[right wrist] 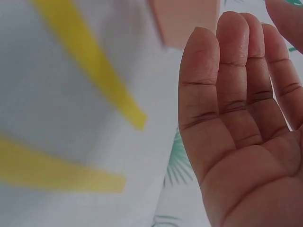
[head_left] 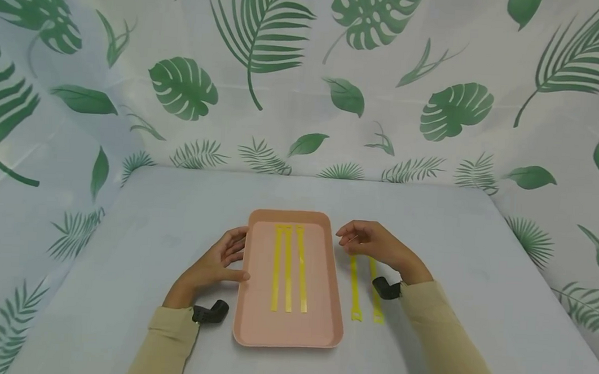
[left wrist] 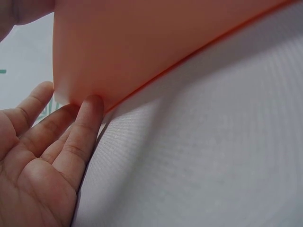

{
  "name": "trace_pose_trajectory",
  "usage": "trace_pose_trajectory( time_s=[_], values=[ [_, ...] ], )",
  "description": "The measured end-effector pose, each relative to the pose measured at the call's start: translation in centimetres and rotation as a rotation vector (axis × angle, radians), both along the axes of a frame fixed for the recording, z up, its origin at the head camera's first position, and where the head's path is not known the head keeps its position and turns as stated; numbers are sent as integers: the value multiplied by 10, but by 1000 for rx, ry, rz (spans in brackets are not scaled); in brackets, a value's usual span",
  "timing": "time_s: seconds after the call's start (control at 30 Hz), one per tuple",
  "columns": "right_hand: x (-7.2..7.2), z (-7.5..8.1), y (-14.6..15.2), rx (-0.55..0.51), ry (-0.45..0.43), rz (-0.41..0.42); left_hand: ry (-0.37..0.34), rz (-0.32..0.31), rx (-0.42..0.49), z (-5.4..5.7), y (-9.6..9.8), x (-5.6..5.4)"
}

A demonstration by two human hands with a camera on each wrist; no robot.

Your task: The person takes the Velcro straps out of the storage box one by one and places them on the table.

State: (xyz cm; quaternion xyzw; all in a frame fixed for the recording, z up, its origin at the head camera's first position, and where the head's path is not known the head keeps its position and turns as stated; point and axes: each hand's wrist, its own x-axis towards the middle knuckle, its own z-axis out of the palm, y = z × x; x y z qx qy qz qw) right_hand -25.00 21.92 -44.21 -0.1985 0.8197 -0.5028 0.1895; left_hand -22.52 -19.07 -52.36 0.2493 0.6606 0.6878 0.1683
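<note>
A pink rectangular tray (head_left: 318, 323) lies on the table in the head view. Three flat yellow cable straps (head_left: 288, 271) with slotted heads lie lengthwise inside it, side by side, heads at the far end. My left hand (head_left: 219, 264) rests against the tray's left side, thumb at the rim. In the left wrist view its fairly straight fingers (left wrist: 78, 137) touch the outer wall. Just right of the tray hovers my right hand (head_left: 378, 245), fingers extended and holding nothing. Beneath and beside it, two more yellow straps (head_left: 355, 291) lie on the table, slotted heads toward me.
A white cloth covers the table (head_left: 176, 203). Behind and at both sides hangs a white curtain (head_left: 283, 118) printed with green leaves. Each wrist wears a small black camera (head_left: 211, 312).
</note>
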Motion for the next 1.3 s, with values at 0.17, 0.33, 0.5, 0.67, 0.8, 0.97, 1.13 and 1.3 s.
trace_pose_trajectory(
  time_s=[0.17,0.33,0.5,0.67,0.8,0.97,1.13,1.3],
  values=[
    [-8,3,-11,-13,-6,36,-6,-6,27,-3,1,0],
    [-12,4,-18,-35,-16,69,-7,-10,34,-3,1,1],
    [-16,5,-25,-34,-14,88,-1,-11,33,-3,1,1],
    [-19,7,-32,-36,-13,108,2,-7,28,-4,1,1],
    [-21,9,-38,-31,0,127,-12,-4,29,-2,1,1],
    [-25,12,-46,-10,32,152,-12,-5,29,-1,1,0],
    [-28,16,-55,-9,37,179,-7,-6,27,-1,1,-1],
    [-31,17,-65,-15,59,214,-17,-3,26,0,-1,-2]
  ],
)
